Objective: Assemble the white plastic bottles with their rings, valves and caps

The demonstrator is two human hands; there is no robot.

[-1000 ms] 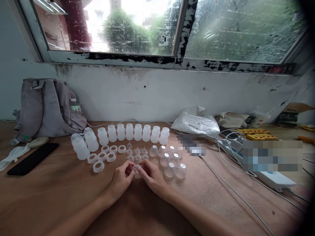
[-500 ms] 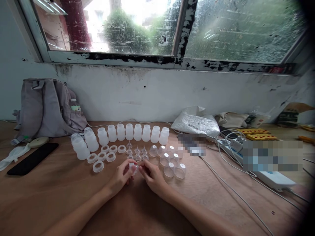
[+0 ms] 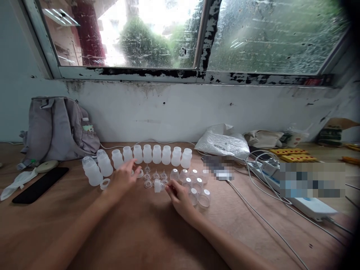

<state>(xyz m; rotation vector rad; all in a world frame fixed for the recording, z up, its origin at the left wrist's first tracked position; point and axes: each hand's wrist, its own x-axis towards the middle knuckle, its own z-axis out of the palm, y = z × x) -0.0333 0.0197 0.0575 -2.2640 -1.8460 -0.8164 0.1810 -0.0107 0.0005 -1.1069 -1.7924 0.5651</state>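
My right hand (image 3: 177, 195) pinches a small clear ribbed piece with a nipple-like tip (image 3: 158, 186) above the table. My left hand (image 3: 127, 174) reaches over the white rings, its fingers apart, close to a ring (image 3: 139, 173); most other rings are hidden beneath it. One ring (image 3: 105, 183) shows left of my wrist. Several clear nipples (image 3: 155, 174) stand between my hands. To the right are several clear domed caps (image 3: 204, 198). Behind, frosted bottles (image 3: 156, 154) stand in a curved row. Two capped bottles (image 3: 92, 171) stand at its left end.
A grey backpack (image 3: 53, 127) leans at the back left, with a black phone-like slab (image 3: 41, 185) before it. A silvery bag (image 3: 222, 144) lies behind the caps. Cables and a white power strip (image 3: 312, 207) occupy the right side.
My left hand has let go of the clear piece and moved left to the rings. My right hand still holds the piece, slightly farther right. The view has tilted up a little.
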